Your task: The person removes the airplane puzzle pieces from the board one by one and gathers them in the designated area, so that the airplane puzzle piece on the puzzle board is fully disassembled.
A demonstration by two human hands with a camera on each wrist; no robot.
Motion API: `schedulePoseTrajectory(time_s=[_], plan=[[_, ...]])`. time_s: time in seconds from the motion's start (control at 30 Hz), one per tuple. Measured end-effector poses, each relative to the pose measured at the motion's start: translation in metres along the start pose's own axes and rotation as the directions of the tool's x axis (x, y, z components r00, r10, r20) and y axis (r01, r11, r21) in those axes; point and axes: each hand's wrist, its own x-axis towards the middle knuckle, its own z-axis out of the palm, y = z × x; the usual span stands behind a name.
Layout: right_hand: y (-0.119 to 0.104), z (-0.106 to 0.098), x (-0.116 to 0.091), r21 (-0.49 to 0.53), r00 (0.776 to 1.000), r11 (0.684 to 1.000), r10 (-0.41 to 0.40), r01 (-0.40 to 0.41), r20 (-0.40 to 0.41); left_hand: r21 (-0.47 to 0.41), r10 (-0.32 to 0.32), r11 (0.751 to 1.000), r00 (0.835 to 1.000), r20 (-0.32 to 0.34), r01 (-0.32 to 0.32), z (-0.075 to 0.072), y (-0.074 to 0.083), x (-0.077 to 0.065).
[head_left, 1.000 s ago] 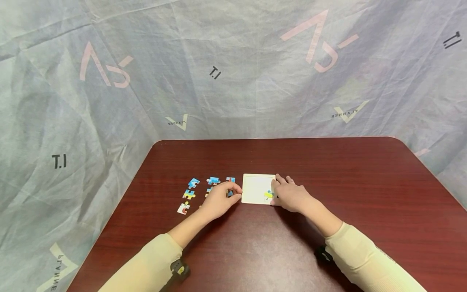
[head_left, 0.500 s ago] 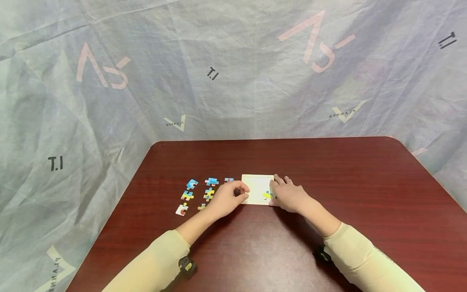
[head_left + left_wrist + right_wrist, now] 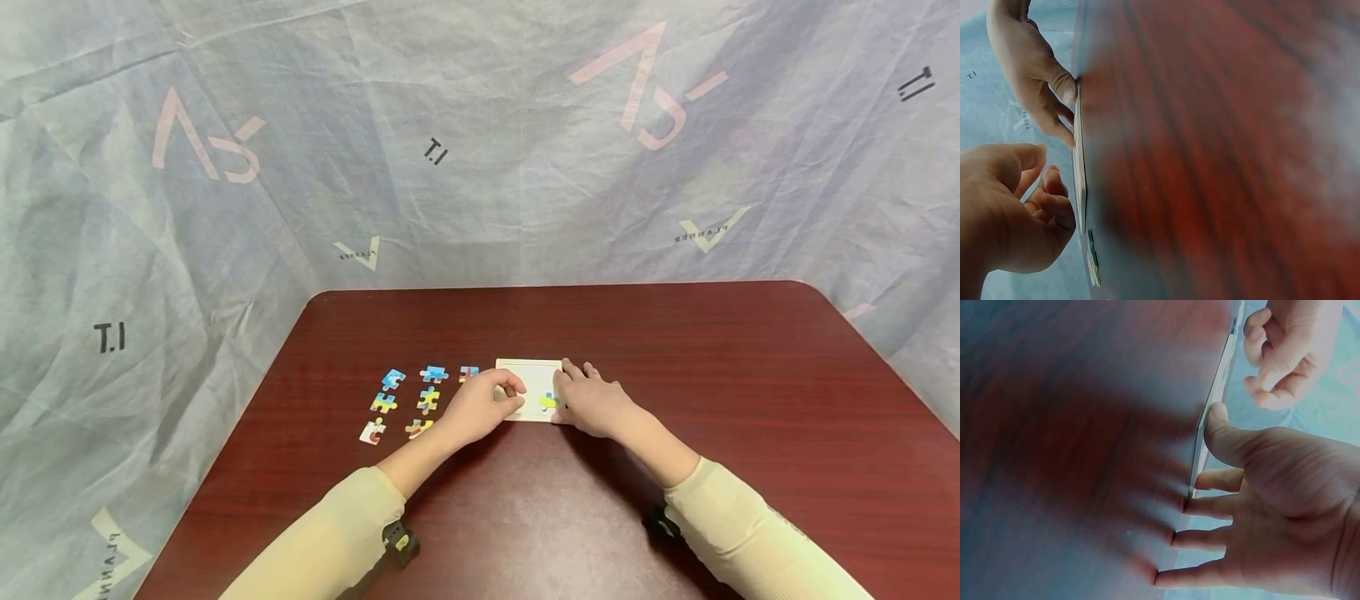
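A pale puzzle tray (image 3: 531, 364) lies flat on the table, with one yellow and blue puzzle piece (image 3: 549, 402) in its right part. My left hand (image 3: 480, 406) hovers over the tray's left side. Its fingers are loosely bent, and in the left wrist view a gap shows between thumb and index finger, with nothing seen in it. My right hand (image 3: 596, 402) rests at the tray's right edge. In the right wrist view its thumb (image 3: 1217, 415) touches the tray's near edge, while its straight fingers (image 3: 1200, 539) reach down to the tabletop.
Several loose puzzle pieces lie in rows left of the tray, among them a blue piece (image 3: 393, 379), a white and red piece (image 3: 372, 431) and a yellow piece (image 3: 428, 400). My left arm hides part of this area. A grey cloth (image 3: 480, 167) hangs behind the dark red table (image 3: 675, 333).
My left hand has moved right, from beside the tray's left edge to above its left part, uncovering more loose pieces. The right hand keeps its place at the tray.
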Motion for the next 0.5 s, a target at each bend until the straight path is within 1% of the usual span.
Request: schedulePoseTrajectory(time_s=[0.13, 0.3, 0.5], plan=[[0.000, 0.001, 0.000, -0.001, 1.000, 1.000, -0.001, 0.001, 0.003, 0.008, -0.002, 1.000, 1.000, 0.015, 0.001, 0.004, 0.003, 0.003], [0.000, 0.000, -0.001, -0.007, 1.000, 1.000, -0.006, 0.006, 0.001, 0.024, 0.018, 1.000, 0.999, 0.033, -0.019, 0.008, 0.007, 0.007], [0.000, -0.001, -0.001, -0.004, 1.000, 1.000, -0.003, 0.002, -0.005, 0.044, -0.003, 0.999, 0.998, 0.056, 0.001, 0.012, 0.012, 0.010]])
